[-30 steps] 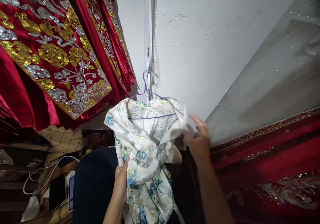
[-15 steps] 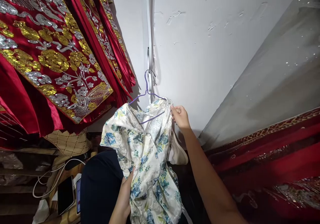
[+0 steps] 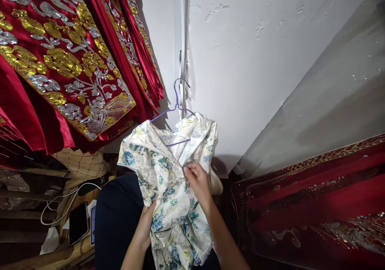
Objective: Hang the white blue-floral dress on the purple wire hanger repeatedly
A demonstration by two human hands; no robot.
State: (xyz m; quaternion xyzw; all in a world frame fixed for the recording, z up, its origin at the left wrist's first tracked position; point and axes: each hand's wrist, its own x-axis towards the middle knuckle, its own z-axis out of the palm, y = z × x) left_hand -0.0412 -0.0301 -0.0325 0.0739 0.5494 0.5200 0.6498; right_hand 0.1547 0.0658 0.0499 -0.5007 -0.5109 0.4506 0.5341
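Head view showed a floral garment (image 3: pixel 171 189), cream with blue and green flowers, draped on a thin purple wire hanger (image 3: pixel 176 106) whose hook pointed up in front of the white wall (image 3: pixel 255 61). The left hand (image 3: pixel 146 226) was closed on the cloth's lower left edge, thumb laid over the front. The right hand (image 3: pixel 196 181) pinched the front fold near the chest, fingers curled into the fabric just below the neckline.

The cloth had a satin sheen and fell in loose folds, so it looked light, soft and rather slippery, likely to slide off the narrow wire if tugged sideways. The firmer places to grip appeared to be the collar and shoulder seams where they lay over the hanger, or the hanger's neck itself.

Red embroidered garments (image 3: pixel 60 61) with gold and silver flowers hung at the left, and more red cloth lay under clear plastic (image 3: pixel 315 101) at the right. A dark phone (image 3: pixel 78 228) with a white cable (image 3: pixel 57 206) lay on a low wooden surface (image 3: pixel 72 256). No brand, label or readable writing showed anywhere.
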